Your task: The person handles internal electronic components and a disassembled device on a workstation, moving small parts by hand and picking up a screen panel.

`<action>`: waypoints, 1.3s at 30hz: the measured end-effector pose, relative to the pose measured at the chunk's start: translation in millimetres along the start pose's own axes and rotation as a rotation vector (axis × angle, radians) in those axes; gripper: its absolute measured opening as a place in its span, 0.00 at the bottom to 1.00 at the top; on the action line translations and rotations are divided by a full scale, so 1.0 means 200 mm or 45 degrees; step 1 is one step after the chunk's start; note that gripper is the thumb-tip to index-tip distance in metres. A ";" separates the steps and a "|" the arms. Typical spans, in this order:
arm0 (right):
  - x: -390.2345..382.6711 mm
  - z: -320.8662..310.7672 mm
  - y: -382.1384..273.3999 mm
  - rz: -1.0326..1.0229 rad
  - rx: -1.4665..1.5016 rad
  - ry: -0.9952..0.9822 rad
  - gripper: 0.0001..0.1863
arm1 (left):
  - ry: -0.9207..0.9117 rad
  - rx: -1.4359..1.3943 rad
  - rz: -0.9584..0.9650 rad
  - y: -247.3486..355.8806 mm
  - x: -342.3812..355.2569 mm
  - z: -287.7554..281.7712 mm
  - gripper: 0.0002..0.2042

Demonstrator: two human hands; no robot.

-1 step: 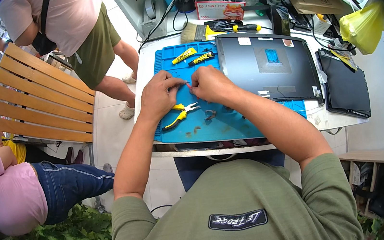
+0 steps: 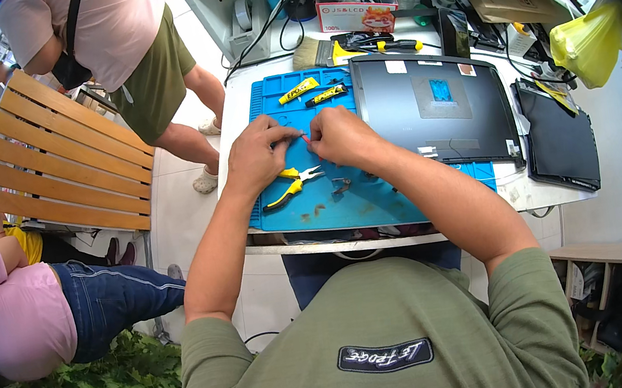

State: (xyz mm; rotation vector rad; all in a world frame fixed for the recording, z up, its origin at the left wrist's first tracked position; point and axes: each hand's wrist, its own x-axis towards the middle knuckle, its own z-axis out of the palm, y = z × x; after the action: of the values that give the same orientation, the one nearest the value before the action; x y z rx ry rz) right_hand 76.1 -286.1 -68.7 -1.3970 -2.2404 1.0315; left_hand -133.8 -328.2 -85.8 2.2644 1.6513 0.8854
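Note:
Over the blue work mat (image 2: pixel 360 207), my two hands meet with their fingertips close together. My left hand (image 2: pixel 260 150) pinches a tiny dark piece, too small to name. A thin red stick-like item (image 2: pixel 307 139) pokes out from the closed fingers of my right hand (image 2: pixel 340 134); the rest of it is hidden. Yellow-and-black pliers (image 2: pixel 291 186) lie with parted jaws just below my left hand. Near them rests a small metal bracket-like part (image 2: pixel 340 185). Beyond my hands are a yellow glue tube (image 2: pixel 299 90) and a black-and-yellow glue tube (image 2: pixel 326 96).
A dark laptop lid panel (image 2: pixel 395 116) covers the mat's right side, beside a stack of black panels (image 2: pixel 559 138). Behind are a wide brush (image 2: pixel 314 54), a red-and-white box (image 2: pixel 357 17) and a yellow bag (image 2: pixel 590 43). People stand and sit left, by a slatted wooden bench (image 2: pixel 63 160).

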 end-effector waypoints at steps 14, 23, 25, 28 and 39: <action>0.02 0.01 0.02 0.043 0.032 -0.047 0.07 | 0.025 -0.010 -0.141 0.02 -0.02 0.02 0.07; 0.02 0.01 0.01 -0.004 0.005 -0.031 0.06 | 0.070 0.004 -0.147 0.05 -0.04 0.03 0.08; 0.01 0.00 0.00 0.028 0.022 -0.048 0.06 | 0.061 0.005 -0.176 0.05 -0.03 0.03 0.08; 0.02 0.00 -0.01 0.019 0.035 -0.037 0.06 | 0.100 -0.007 -0.101 0.03 -0.04 0.04 0.08; 0.02 -0.01 0.00 0.095 0.162 -0.077 0.05 | 0.092 0.145 -0.159 0.08 -0.02 0.05 0.07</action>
State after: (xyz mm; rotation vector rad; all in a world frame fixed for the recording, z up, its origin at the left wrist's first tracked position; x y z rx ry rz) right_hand 74.3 -282.5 -67.8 -1.4218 -2.1369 1.2336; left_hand -116.4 -336.1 -87.5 2.1959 1.8971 0.8739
